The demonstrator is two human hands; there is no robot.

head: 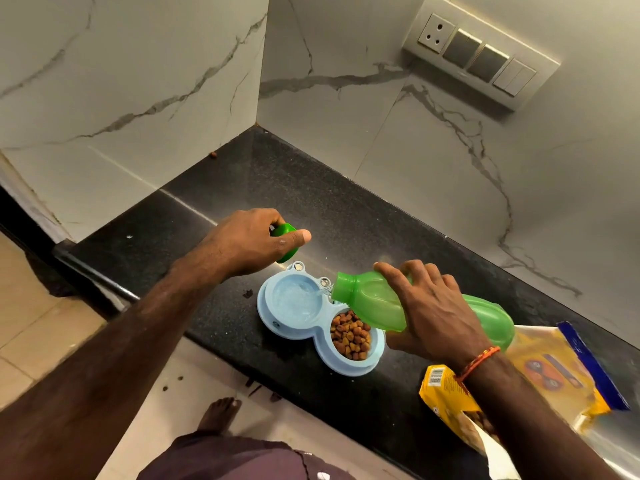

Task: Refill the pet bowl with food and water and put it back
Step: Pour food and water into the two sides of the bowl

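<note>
A light blue double pet bowl [277, 327] lies on the black counter [311, 202] near its front edge. Its right cup holds brown kibble [350, 336]; its left cup holds water [294, 301]. My right hand [429, 306] grips a green bottle [374, 303] tipped sideways, its mouth over the left cup, with water streaming out. My left hand [256, 240] hovers just behind the bowl, closed on the green bottle cap [286, 242].
A yellow and blue pet food bag [561, 368] lies open on the counter at the right. Marble walls close off the back and left; a switch panel [481, 53] sits upper right. A stray kibble piece [213, 154] lies by the left wall. My bare foot [220, 414] stands on the tiled floor.
</note>
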